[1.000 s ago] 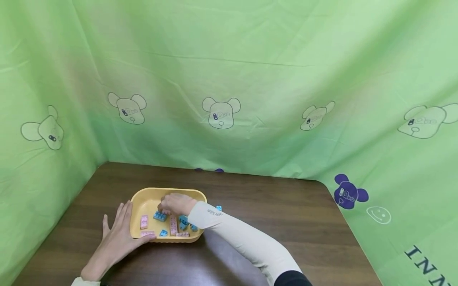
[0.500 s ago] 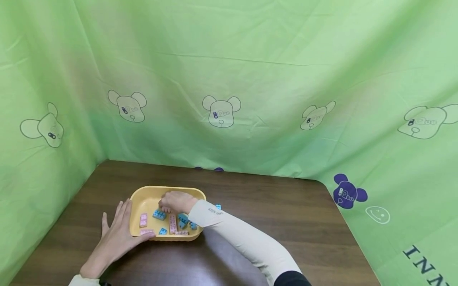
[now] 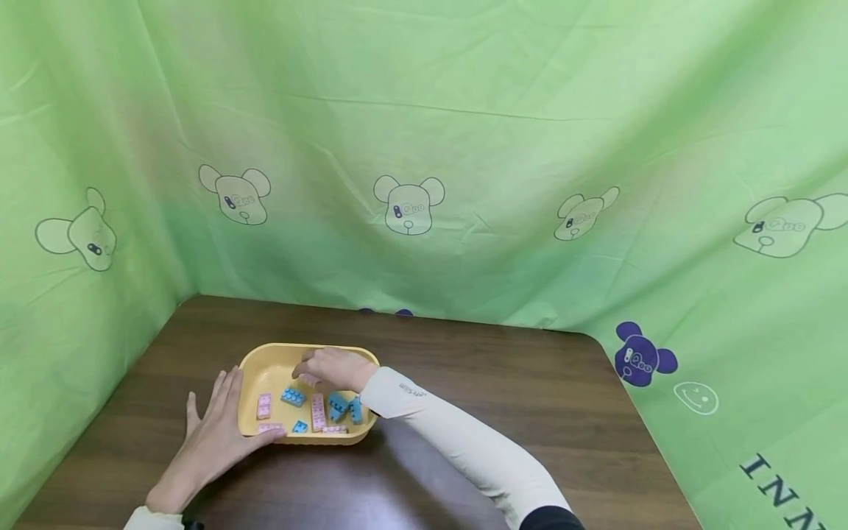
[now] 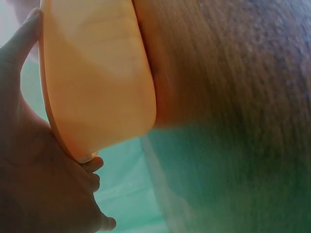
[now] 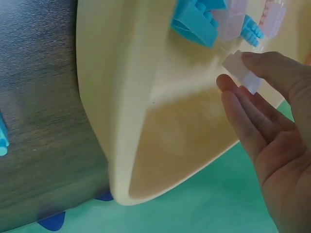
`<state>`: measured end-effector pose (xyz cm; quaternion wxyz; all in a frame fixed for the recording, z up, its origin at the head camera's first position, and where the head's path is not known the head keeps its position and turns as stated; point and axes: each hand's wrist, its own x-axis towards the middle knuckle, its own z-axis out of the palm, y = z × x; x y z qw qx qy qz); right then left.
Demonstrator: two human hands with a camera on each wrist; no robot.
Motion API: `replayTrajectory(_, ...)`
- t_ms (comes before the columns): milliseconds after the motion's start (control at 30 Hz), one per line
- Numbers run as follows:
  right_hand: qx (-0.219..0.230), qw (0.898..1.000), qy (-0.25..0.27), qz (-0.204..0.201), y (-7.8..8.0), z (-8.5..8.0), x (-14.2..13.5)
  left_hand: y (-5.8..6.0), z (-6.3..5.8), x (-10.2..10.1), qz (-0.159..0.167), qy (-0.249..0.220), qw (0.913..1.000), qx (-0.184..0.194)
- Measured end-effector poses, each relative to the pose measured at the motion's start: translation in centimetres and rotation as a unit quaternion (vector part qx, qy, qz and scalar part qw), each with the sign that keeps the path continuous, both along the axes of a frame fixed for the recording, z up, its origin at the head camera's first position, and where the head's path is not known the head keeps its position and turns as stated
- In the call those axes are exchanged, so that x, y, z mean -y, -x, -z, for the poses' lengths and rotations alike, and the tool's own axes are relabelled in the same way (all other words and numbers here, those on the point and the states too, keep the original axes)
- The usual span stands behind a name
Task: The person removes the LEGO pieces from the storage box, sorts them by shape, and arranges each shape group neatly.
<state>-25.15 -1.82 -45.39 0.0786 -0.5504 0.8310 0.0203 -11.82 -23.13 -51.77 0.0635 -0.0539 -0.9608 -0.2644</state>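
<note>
1 blue brick (image 5: 3,137) lies outside the tray (image 5: 180,131).

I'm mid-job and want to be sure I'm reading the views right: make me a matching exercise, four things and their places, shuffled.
1. yellow plastic tray
2. small pale pink toy brick
3. green printed cloth
4. left hand

A. hanging behind the table
B. touching the left end of a container
C. between the right hand's thumb and fingers
D. standing on the brown wooden table

Pairs: 1-D, 2-C, 3-A, 4-B
</note>
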Motion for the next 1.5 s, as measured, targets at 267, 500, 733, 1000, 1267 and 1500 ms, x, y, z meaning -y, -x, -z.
replayTrajectory(267,-0.005,1.000,0.011,-0.001,-0.2,-0.4,-1.4,0.0,-0.1,-0.1,-0.002,0.014,0.9999,0.004)
replayTrajectory(500,-0.019,0.999,0.041,0.014,-0.3,-0.8,-2.5,-0.1,-0.2,-0.3,-0.003,0.007,0.9999,0.006)
replayTrajectory(733,-0.008,0.998,0.059,0.030,-0.2,-1.0,-4.0,0.0,-0.1,-0.3,-0.001,0.008,1.0000,0.003)
replayTrajectory(1000,0.011,0.995,0.082,0.049,0.0,-1.2,-5.9,-0.1,0.0,-0.1,0.002,0.003,1.0000,-0.004)
replayTrajectory(1267,0.027,0.990,0.126,0.055,0.0,-1.2,-8.1,-0.2,0.1,0.0,0.004,-0.004,0.9999,-0.010)
replayTrajectory(1500,0.041,0.985,0.146,0.077,0.1,-1.1,-9.9,-0.4,0.0,-0.1,0.004,-0.007,1.0000,-0.006)
